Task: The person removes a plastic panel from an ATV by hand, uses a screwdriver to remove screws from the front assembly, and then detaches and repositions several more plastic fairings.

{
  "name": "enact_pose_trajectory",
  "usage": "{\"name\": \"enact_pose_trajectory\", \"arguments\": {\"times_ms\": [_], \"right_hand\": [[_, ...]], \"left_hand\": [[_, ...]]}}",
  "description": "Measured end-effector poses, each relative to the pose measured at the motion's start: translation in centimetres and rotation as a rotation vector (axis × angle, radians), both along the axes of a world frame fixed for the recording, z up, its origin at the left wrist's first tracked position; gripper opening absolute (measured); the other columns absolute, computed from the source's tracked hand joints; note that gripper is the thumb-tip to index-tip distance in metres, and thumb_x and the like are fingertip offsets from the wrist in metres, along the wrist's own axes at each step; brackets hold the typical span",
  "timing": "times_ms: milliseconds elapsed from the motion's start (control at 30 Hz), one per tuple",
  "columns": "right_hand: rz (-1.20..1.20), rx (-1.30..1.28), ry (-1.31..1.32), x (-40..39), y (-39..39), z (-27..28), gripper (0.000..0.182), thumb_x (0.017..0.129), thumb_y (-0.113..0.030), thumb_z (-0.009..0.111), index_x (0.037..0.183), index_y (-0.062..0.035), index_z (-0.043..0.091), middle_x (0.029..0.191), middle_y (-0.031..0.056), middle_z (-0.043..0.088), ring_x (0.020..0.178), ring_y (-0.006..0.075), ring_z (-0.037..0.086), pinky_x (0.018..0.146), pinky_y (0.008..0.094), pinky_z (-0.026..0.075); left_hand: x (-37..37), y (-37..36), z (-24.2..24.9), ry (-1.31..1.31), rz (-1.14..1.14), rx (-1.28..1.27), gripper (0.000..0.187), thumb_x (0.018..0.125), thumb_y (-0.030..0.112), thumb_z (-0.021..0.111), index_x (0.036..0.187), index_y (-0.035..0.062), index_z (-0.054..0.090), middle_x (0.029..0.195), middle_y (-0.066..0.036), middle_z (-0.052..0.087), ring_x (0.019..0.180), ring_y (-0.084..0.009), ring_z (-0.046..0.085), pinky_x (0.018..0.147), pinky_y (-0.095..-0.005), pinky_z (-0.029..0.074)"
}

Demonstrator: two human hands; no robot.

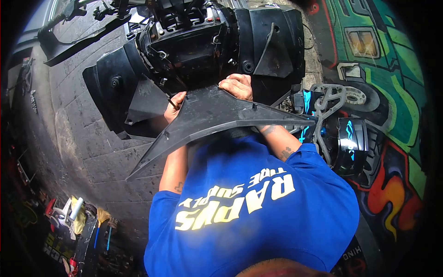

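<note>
A black, wing-shaped plastic panel (212, 111) spans the middle of the view, its narrow end against the black vehicle body (184, 55). My left hand (173, 107) is closed round the left edge of that narrow end, partly hidden by the panel. On the other side, my right hand (237, 87) grips the right edge with bent fingers. One long tip of the panel points down to the left, the other to the right. Large black side panels (108, 87) of the vehicle flank both hands. A blue shirt (254, 207) with yellow and white lettering fills the lower middle.
Blue-and-black vehicle parts (350, 143) stand at the right beside a painted green wall (392, 46). A long black part (87, 44) lies upper left. Assorted items, including a yellow cloth (79, 219), are at the lower left on the grey paved floor (92, 152).
</note>
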State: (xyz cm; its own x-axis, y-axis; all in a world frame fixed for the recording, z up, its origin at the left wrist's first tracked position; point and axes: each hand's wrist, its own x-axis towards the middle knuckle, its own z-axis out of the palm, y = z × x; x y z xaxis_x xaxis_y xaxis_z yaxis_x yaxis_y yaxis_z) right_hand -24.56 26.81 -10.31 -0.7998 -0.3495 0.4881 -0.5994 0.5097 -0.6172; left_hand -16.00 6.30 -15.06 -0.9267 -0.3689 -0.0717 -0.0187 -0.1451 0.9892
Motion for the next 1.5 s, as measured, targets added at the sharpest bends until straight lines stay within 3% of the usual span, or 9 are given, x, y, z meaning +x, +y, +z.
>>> {"name": "enact_pose_trajectory", "arguments": {"times_ms": [267,467,567,800,933,1133,1200,1333,1500], "right_hand": [[0.017,0.091,-0.028,-0.4,0.2,0.6,0.016,0.068,-0.024,0.064,0.082,-0.0160,0.063,0.089,-0.0050,0.063,0.090,0.0154,0.054,0.080,0.0323,0.035],[-0.034,0.113,0.016,-0.3,-0.3,0.8,0.017,0.070,-0.021,0.059,0.085,-0.0144,0.064,0.094,-0.0029,0.063,0.097,0.0175,0.052,0.086,0.0320,0.034],[-0.050,0.112,0.056,-0.2,-0.6,0.8,0.017,0.070,-0.021,0.060,0.084,-0.0143,0.064,0.095,-0.0030,0.063,0.095,0.0170,0.053,0.085,0.0322,0.035],[0.028,0.109,-0.050,-0.2,0.0,1.1,0.021,0.068,-0.020,0.061,0.089,-0.0146,0.064,0.097,-0.0033,0.063,0.100,0.0173,0.052,0.087,0.0334,0.034],[-0.003,0.119,-0.061,-0.2,-0.1,1.2,0.021,0.069,-0.021,0.061,0.089,-0.0153,0.064,0.096,-0.0048,0.063,0.101,0.0164,0.051,0.088,0.0331,0.033],[0.062,-0.052,-0.073,0.0,0.0,0.3,0.023,0.064,-0.011,0.065,0.086,-0.0114,0.064,0.094,0.0023,0.061,0.094,0.0209,0.058,0.080,0.0349,0.042],[0.039,-0.293,-0.463,1.2,-0.3,-0.7,0.019,0.071,-0.006,0.066,0.090,-0.0051,0.064,0.095,0.0078,0.060,0.094,0.0249,0.058,0.078,0.0319,0.047],[0.110,-0.181,-0.183,0.5,-0.2,-1.2,0.022,0.067,-0.001,0.067,0.088,-0.0067,0.061,0.091,0.0072,0.063,0.084,0.0233,0.062,0.071,0.0318,0.049],[0.061,-0.244,-0.294,1.4,-0.8,-2.1,0.017,0.073,-0.004,0.065,0.087,-0.0064,0.058,0.090,0.0073,0.065,0.079,0.0227,0.063,0.071,0.0314,0.048]], "left_hand": [[-1.8,1.6,5.5,-0.041,0.077,-0.186,0.029,0.078,0.010,0.061,0.103,-0.0042,0.059,0.106,-0.014,0.060,0.097,-0.0219,0.057,0.087,-0.0315,0.044],[-2.0,0.3,4.7,0.237,-0.057,-0.569,0.028,0.078,0.012,0.062,0.102,-0.0036,0.057,0.104,-0.016,0.061,0.098,-0.0233,0.058,0.088,-0.0329,0.044],[-1.7,1.5,5.2,0.029,0.106,-0.087,0.030,0.077,0.011,0.063,0.102,-0.0027,0.053,0.104,-0.018,0.060,0.099,-0.0236,0.058,0.089,-0.0333,0.044],[-1.1,0.2,3.9,0.104,-0.038,-0.208,0.030,0.077,0.014,0.063,0.101,-0.0020,0.053,0.106,-0.018,0.059,0.099,-0.0242,0.058,0.089,-0.0335,0.043],[-1.7,0.4,5.2,0.141,0.035,-0.560,0.031,0.072,0.018,0.063,0.096,-0.0015,0.058,0.101,-0.015,0.060,0.097,-0.0264,0.056,0.089,-0.0363,0.041],[-1.0,0.5,3.7,0.061,0.014,-0.351,0.019,0.078,0.003,0.060,0.096,-0.0028,0.061,0.101,-0.014,0.058,0.095,-0.0211,0.057,0.085,-0.0298,0.045],[-0.7,0.3,2.4,0.081,0.037,-0.073,0.024,0.077,0.000,0.062,0.100,-0.0035,0.060,0.101,-0.014,0.059,0.096,-0.0214,0.057,0.086,-0.0299,0.045],[-0.3,0.9,1.3,0.081,0.055,0.113,0.028,0.079,0.002,0.065,0.105,-0.0040,0.058,0.110,-0.016,0.057,0.100,-0.0210,0.056,0.087,-0.0299,0.044],[0.0,1.2,1.1,-0.164,0.076,0.170,0.037,0.076,0.004,0.070,0.109,-0.0051,0.055,0.108,-0.013,0.059,0.096,-0.0174,0.057,0.082,-0.0275,0.046]]}}
